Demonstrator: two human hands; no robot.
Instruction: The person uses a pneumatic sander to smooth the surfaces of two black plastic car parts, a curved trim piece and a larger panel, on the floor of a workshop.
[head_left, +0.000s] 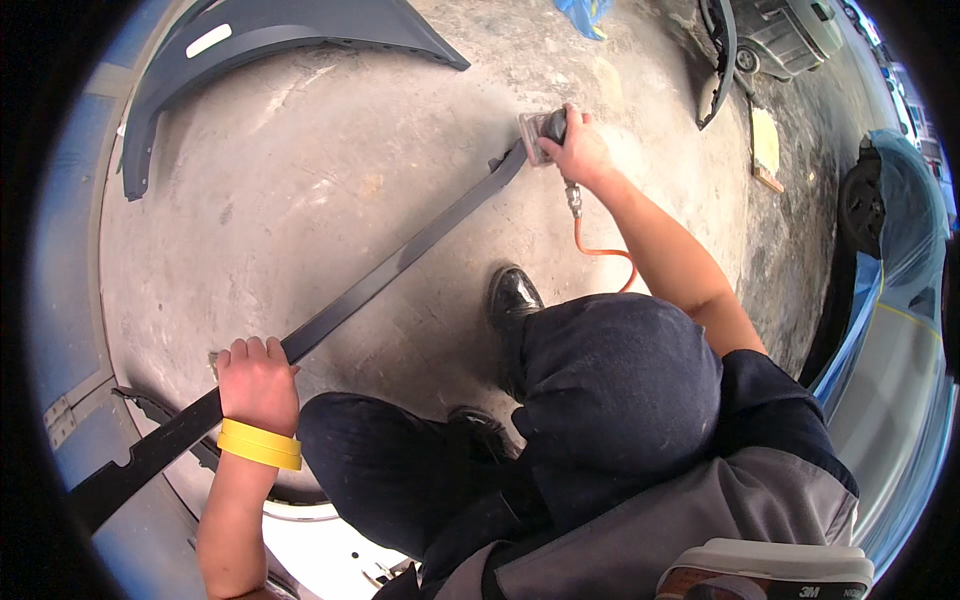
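Nearest my viewpoint, at lower left, I have the left hand (258, 385), a yellow band (260, 446) at its wrist, wrapped over the long dark strip (380, 270), presumably to steady its near end against twisting. The strip slants from the lower left corner to the upper centre. At its far end, my right hand (582, 150) grasps a palm sander (553, 127) from above, probably for even pressure; its orange hose (600, 252) loops off toward the knee, away from the strip. Farther out, a curved grey panel (290, 32) rests on the floor (300, 190) at upper left, perhaps set apart to avoid knocks.
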